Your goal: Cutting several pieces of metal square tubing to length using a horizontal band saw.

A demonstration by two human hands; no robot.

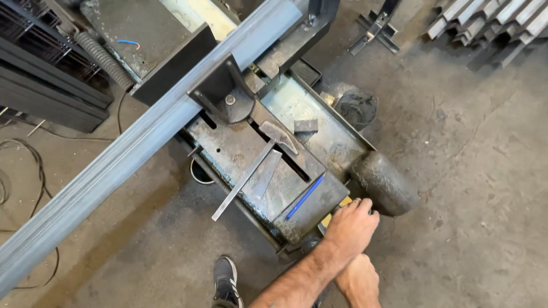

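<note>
Long grey steel beam [131, 154] lies clamped across the far end of the rusty saw bed [240, 154]; at its near corner, the left hand [351, 225] closes over a hidden handle, right hand [358, 280] beneath, grip indiscernible.

Grey-blue steel beam [131, 154], rusty brown-grey saw table [240, 154], blue pen [304, 197], dark grey motor [385, 182], pale grey metal strip [244, 180], black shoe [226, 280] with white stripes, mottled grey concrete floor [479, 171]

Dusty grey concrete floor [479, 171], black cables [23, 171] left, stacked steel profiles [491, 23] top right
</note>
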